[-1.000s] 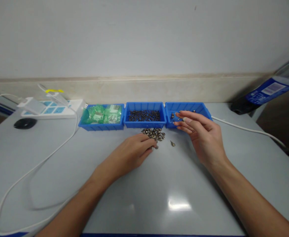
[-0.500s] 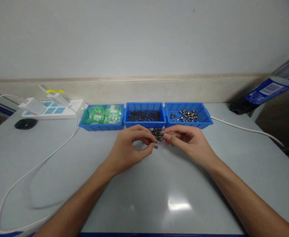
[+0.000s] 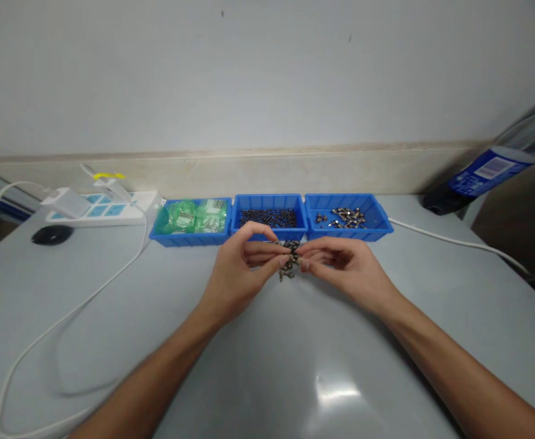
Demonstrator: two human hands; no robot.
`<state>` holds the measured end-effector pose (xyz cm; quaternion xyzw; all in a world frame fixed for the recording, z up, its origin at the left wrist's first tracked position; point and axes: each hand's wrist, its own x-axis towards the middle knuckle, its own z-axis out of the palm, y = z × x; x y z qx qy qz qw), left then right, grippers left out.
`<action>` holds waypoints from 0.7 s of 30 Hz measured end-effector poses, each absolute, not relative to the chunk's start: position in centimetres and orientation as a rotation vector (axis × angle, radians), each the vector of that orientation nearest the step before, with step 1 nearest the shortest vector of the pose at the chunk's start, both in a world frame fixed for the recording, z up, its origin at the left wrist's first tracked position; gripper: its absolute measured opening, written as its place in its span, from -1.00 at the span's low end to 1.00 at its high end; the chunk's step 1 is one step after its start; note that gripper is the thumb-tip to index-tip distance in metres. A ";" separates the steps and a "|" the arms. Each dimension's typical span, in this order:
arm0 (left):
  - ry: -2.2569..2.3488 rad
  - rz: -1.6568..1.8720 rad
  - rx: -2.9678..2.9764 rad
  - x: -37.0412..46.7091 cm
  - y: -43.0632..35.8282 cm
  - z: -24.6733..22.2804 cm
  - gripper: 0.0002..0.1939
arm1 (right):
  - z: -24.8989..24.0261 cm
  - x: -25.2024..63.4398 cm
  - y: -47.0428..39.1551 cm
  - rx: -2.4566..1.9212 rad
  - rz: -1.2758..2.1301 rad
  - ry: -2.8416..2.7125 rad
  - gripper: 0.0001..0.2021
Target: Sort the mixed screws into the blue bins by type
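A small pile of metal screws (image 3: 287, 275) lies on the table in front of the middle blue bin, partly covered by my fingers. My left hand (image 3: 249, 268) is at its left side, thumb and middle finger closed on a small metal piece that looks like a screw, the index finger arched above. From the right, my right hand (image 3: 340, 262) pinches at the same small metal with thumb and index finger. The fingertips of both hands almost meet over the pile. Details of the held piece are too small to make out.
Behind the hands stand a blue bin of green plastic packets (image 3: 194, 242), a blue bin of dark screws (image 3: 267, 234) and a blue bin of shiny screws (image 3: 377, 230). A power strip (image 3: 144, 213), black mouse (image 3: 52, 235), white cable (image 3: 78, 305) and bottle (image 3: 482, 174) surround them.
My hands have come closer together, so their fingertips almost meet. My left index finger has lifted away from the thumb. The whole view has shifted slightly.
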<state>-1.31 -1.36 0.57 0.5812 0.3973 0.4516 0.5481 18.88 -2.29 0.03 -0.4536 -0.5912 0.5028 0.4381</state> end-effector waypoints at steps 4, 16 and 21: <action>0.955 1.130 1.306 -1.2 -1.2 0.2 -0.62 | 0.3 18.8 -2.4 -1.106 1.394 -1.330 -0.74; 0.949 1.139 1.324 -0.4 -1.8 0.0 -0.68 | 0.1 18.7 -2.3 -0.969 1.550 -1.221 -0.79; 0.985 1.091 1.660 -0.7 -1.7 0.3 -0.81 | 0.0 19.1 -2.2 -0.997 1.468 -1.193 -0.82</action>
